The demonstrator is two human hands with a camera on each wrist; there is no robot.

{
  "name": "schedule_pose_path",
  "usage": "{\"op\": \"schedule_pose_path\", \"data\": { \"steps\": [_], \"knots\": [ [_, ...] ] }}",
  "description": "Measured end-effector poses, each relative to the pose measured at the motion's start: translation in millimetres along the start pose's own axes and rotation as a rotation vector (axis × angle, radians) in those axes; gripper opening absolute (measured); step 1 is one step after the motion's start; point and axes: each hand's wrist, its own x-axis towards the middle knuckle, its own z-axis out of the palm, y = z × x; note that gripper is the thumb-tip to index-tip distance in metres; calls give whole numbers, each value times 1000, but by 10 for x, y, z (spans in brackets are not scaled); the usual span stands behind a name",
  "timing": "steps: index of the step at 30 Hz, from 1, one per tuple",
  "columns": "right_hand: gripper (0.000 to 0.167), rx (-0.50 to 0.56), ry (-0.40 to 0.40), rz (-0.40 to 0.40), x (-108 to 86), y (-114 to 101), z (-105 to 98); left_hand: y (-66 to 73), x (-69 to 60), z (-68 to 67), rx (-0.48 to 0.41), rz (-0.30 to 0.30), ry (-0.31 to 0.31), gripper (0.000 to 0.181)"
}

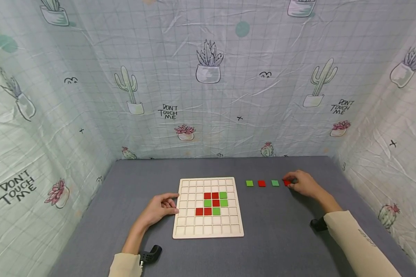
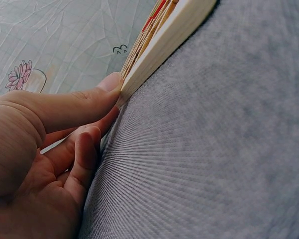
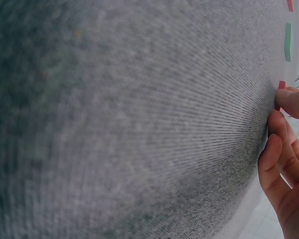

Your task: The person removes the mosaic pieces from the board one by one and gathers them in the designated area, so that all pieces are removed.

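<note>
A square wooden grid board [image 1: 190,230] lies on the grey table, several red and green square tiles set in its cells. Thumb and index of my left hand [image 1: 159,209] touch its left edge, spread apart; the other fingers are bent beneath. In the left wrist view, the thumb of that hand [image 2: 59,129] rests against the pale wooden edge [image 2: 161,50]. At the right end of a row of loose tiles, my right hand [image 1: 304,185] pinches a red tile [image 1: 286,183] at the table surface. The right wrist view shows the thumb on this red tile [image 3: 281,85].
Left of the right hand, a light green tile [image 1: 249,183], a red tile [image 1: 261,183] and a darker green tile [image 1: 275,183] lie spaced in a line. A cactus-print cloth [image 1: 228,104] hangs behind the table [image 1: 270,238] and along both sides.
</note>
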Motion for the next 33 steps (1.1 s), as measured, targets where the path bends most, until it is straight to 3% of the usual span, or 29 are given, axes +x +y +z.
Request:
{"op": "schedule_pose_path", "data": {
  "steps": [5, 15, 33],
  "knots": [
    [29, -10, 15, 11, 3, 14, -18, -125, 46, -3, -9, -3, -9, 58],
    [29, 0, 75, -54, 22, -130, -81, -119, 51, -21, -36, 0, -34, 59],
    [30, 80, 43, -176, 223, -798, 77, -103, 54, -29, -35, 4, -39, 58]
  ]
}}
